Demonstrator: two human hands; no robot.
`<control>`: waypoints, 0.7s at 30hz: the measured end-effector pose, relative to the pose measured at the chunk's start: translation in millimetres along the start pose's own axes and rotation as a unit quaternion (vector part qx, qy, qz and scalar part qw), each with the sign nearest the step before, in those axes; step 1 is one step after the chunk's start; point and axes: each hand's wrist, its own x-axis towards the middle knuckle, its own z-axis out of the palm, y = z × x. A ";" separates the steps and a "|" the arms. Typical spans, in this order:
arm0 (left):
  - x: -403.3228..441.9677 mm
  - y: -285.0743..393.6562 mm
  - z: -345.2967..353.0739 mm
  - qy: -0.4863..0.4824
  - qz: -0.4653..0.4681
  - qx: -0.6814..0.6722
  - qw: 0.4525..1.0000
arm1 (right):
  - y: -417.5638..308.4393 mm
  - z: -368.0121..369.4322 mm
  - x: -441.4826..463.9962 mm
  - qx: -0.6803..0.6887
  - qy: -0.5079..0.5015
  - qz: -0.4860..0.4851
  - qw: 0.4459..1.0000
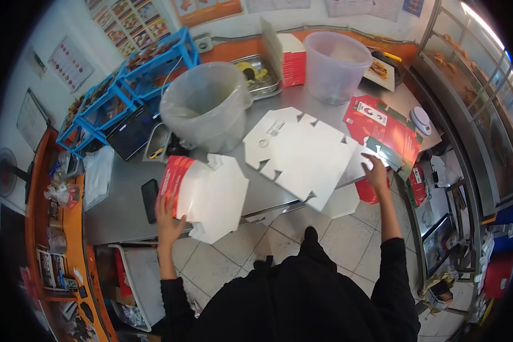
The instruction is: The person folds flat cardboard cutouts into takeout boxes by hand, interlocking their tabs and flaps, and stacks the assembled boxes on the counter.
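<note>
My left hand [169, 221] lies at the left on a flat, partly folded cardboard box [214, 191], white inside with a red printed side. Its fingers are stretched over the red panel and the thumb is apart. My right hand [376, 174] is at the right, fingers bent and apart, by the edge of a white cardboard flap; I cannot tell whether it touches it. Between my hands a large white cardboard blank [302, 154] with notched edges lies flat, overhanging the table's front edge. Beyond my right hand lie red printed cardboard pieces [382, 128].
A lined bin [205, 108] and a translucent bucket [336, 65] stand on the metal table [119, 216]. Behind are a metal tray [259, 74] and a red-white box [293, 62]. Blue crates [128, 80] and a phone [149, 200] are left; a glass food display [467, 85] is right.
</note>
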 end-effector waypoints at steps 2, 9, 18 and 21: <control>5.8 11.6 -9.9 -0.053 -0.079 0.062 0.994 | 60.6 -21.1 29.8 -0.091 -0.076 0.016 0.993; 69.5 139.1 20.2 0.139 -0.092 -0.019 0.986 | 162.2 -34.8 85.7 -0.069 -0.273 0.009 0.959; 141.1 355.1 185.2 -0.178 0.068 -0.197 0.962 | 167.9 -55.4 90.2 -0.118 -0.317 -0.073 0.938; 141.4 379.2 218.2 -0.154 0.076 -0.082 0.982 | 176.0 -52.5 88.6 -0.099 -0.305 -0.100 0.942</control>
